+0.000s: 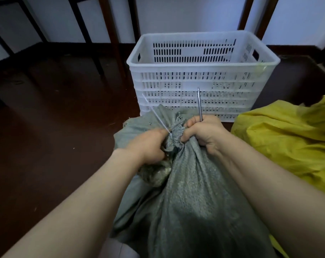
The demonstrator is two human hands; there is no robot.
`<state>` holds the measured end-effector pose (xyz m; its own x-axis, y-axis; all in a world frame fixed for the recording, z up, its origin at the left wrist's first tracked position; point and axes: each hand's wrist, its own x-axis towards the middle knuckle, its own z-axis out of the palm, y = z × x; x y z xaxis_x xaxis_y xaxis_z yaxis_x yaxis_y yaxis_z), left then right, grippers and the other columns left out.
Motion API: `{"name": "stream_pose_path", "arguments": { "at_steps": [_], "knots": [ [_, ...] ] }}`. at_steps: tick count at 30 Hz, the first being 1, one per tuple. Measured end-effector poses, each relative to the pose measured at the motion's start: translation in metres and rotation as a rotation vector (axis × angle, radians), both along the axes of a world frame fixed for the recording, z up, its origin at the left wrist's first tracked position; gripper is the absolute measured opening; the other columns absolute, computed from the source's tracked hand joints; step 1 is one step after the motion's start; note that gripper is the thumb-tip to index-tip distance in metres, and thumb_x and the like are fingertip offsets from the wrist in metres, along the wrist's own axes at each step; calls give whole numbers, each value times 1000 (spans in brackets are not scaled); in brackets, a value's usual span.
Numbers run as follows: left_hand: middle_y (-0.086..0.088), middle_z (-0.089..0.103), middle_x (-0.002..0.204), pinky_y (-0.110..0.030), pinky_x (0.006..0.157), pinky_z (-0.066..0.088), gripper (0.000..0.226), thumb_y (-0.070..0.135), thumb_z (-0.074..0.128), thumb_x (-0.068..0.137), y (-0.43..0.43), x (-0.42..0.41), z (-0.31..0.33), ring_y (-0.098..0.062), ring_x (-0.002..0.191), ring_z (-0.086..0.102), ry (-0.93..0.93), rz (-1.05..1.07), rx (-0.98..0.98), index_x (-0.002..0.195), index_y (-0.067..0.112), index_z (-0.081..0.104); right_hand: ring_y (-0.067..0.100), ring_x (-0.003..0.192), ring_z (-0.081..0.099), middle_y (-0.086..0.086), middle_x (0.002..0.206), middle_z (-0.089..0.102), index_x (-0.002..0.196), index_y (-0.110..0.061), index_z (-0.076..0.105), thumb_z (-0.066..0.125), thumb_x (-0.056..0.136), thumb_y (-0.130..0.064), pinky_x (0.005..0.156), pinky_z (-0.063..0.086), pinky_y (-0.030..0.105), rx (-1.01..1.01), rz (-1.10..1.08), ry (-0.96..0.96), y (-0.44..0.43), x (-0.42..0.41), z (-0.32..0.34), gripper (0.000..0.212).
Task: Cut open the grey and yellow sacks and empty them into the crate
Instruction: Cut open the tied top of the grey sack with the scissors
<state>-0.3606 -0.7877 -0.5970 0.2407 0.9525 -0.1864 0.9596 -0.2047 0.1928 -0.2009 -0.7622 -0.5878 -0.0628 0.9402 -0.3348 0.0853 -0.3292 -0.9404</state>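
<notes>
Before the crate (202, 79), both hands (150, 144) (204, 131) clench the grey sack (191, 192) neck.

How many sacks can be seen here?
2. The grey sack stands in front of the person, its tied neck gripped by the left hand and right hand. The yellow sack lies to its right, beside the white crate. Others could be out of view.

grey sack (191, 192) bottom cut off below, yellow sack (288, 138) cut off right, blade (199, 103) handle hidden in right hand (204, 133)
</notes>
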Motion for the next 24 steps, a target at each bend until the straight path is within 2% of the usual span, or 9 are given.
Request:
{"name": "stream_pose_path", "arguments": {
  "at_steps": [3,6,10,12,14,16,18,21,24],
  "knots": [
    [-9,49,125,-37,96,34,74,47,69,70,-4,8,-11,-30,120,45,104,68,48,133,17,43,16,44,53,2,51,56,39,-15,51,65,47,27,42,43,19,-6,42,-47,1,0,1,44],
    [-4,58,96,-37,84,32,43,44,70,68,-6,7,-10,-29,103,56,31,134,89,101,21,54,19,53,54,-2,49,57,52,-16,60,77,52,16,53,47,27,101,204,-337,1,1,12,36],
    [-5,60,101,-36,85,36,44,36,73,66,1,-6,6,-30,103,51,-159,208,193,106,24,62,6,69,62,-16,63,64,63,-22,68,87,57,-15,76,55,34,341,272,-670,3,-5,41,22],
    [-5,52,103,-30,90,36,37,34,76,64,6,-9,15,-27,109,43,-232,185,217,96,20,64,9,75,65,-12,74,68,73,-21,70,87,57,-23,75,56,32,369,238,-534,2,-7,49,23],
    [-7,61,94,-37,88,47,28,28,76,63,10,-8,23,-28,102,54,-274,184,154,78,10,62,11,88,65,-9,92,68,98,-20,69,91,51,-29,74,51,24,277,346,-426,-1,-6,49,53],
    [-11,68,84,-43,77,53,28,25,75,63,10,-7,28,-29,86,63,-303,207,90,82,7,68,16,104,62,-5,112,66,123,-16,61,92,47,-29,88,50,30,206,441,-479,-3,-5,39,83],
    [-13,70,85,-42,76,53,28,19,78,63,6,-8,30,-28,84,65,-336,210,58,86,6,71,19,101,64,1,108,69,118,-13,64,92,49,-19,92,49,31,185,414,-487,-2,-4,27,74],
    [-7,72,101,-39,87,51,36,8,76,67,3,-9,38,-24,99,64,-399,171,69,102,15,73,20,78,66,5,84,71,91,-8,69,88,53,-2,74,54,28,134,274,-341,2,2,16,43],
    [7,56,135,-35,115,22,54,11,70,75,7,-6,61,-17,137,36,-114,33,316,124,32,61,26,76,67,9,78,69,88,-4,66,87,53,2,73,56,33,24,105,-157,5,8,10,41]
  ]
}}
